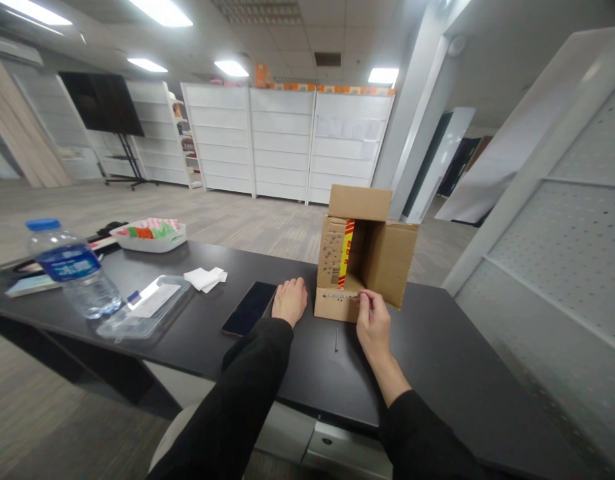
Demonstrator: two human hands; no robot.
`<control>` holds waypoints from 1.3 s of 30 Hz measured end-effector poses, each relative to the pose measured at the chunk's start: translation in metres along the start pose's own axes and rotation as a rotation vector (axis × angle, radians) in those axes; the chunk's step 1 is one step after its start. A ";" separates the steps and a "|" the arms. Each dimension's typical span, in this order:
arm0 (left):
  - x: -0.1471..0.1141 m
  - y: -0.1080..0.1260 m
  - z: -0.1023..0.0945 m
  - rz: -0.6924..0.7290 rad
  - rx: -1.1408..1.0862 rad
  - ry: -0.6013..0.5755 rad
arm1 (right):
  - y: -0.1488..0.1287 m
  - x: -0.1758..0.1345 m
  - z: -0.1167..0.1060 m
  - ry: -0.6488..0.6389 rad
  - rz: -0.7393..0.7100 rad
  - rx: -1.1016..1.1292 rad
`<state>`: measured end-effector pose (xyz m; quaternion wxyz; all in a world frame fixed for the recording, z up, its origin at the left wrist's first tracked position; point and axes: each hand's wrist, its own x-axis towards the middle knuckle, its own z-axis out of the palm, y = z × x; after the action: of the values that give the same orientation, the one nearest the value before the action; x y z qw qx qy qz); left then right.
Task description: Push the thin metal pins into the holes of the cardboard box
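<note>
My right hand (373, 323) is closed in a pinch at the front flap of an open cardboard box (333, 257). Something small and thin shows at its fingertips, too small to name. Along that flap runs a row of small shiny dots (337, 296); several dark dots also mark the box's left panel. My left hand (289, 301) rests back-up on the desk with fingers curled under, beside the right edge of a dark phone (250, 308). Its fingertips are hidden. Between my hands, a thin metal rod with a dark end (336, 340) lies on the desk.
Left on the black desk (437, 360) are a water bottle (72, 267), a clear plastic case (147, 310), white tissue (206, 279) and a white tray (152, 241) of colourful packets. A perforated white panel (562, 247) stands along the right side.
</note>
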<state>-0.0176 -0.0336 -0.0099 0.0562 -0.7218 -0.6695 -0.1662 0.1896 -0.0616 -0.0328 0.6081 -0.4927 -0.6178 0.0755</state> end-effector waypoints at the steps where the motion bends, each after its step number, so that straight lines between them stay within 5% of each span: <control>1: 0.000 0.000 0.000 0.000 0.000 -0.002 | 0.000 0.000 0.000 -0.006 -0.004 0.000; 39: -0.001 0.003 -0.005 -0.007 -0.004 -0.022 | 0.002 0.001 0.006 -0.078 -0.175 -0.249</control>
<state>-0.0156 -0.0365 -0.0047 0.0470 -0.7213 -0.6723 -0.1598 0.1863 -0.0572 -0.0351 0.5221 -0.5051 -0.6863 -0.0357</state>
